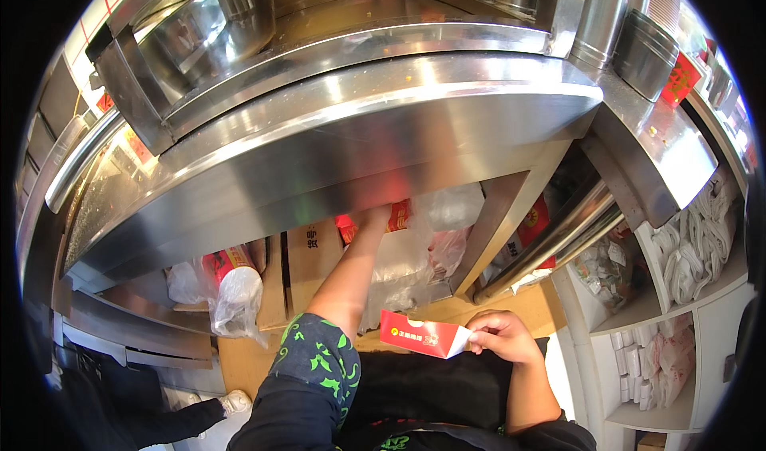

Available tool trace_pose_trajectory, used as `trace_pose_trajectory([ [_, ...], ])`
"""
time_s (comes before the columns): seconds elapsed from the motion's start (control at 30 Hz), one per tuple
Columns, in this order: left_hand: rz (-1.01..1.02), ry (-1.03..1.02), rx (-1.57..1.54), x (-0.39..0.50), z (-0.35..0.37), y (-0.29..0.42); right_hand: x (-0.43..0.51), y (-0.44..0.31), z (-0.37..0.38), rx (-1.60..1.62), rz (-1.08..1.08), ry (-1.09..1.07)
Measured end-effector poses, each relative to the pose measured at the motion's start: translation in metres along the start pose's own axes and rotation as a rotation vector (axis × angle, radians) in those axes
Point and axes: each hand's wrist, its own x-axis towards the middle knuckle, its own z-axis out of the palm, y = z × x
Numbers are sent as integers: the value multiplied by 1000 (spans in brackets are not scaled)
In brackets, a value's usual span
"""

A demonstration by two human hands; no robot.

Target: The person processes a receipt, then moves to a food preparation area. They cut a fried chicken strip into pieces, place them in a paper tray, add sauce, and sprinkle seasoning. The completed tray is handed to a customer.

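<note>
Between the thumb and fingers of my right hand [499,335] is the white end flap of a small red printed cardboard box [419,334], held above my lap. My left hand [374,213] reaches under the stainless steel counter [359,145], at a red printed package [398,216] on the shelf below. The counter's front edge hides its fingertips, so their grip does not show. Clear plastic bags [401,259] with pale contents lie beside that wrist. A brown cardboard carton [311,259] stands to the left of the forearm.
Lower left, a plastic-wrapped red and white roll [236,277] sits on the shelf. Metal pipes [556,235] slant down at right, near white cubbies [646,325] holding bagged items. A steel bowl [203,38] stands above. Another person's shoe [235,403] shows lower left.
</note>
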Motion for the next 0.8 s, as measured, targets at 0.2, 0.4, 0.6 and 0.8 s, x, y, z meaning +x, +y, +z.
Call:
trace_pose_trajectory([
  [0.2, 81, 41, -56, 18, -10, -17, 3, -2, -1, -51, 38, 20],
  [0.4, -13, -280, 50, -44, -168, -64, 18, -74, 9, -112, -121, -288],
  [0.6, 2, -613, -322, -129, -385, -29, -2, -212, 50, -104, -101, -410],
  [0.8, -565, -547, -774, -70, -473, 80, -38, -390, 60, -172, -267, -285],
])
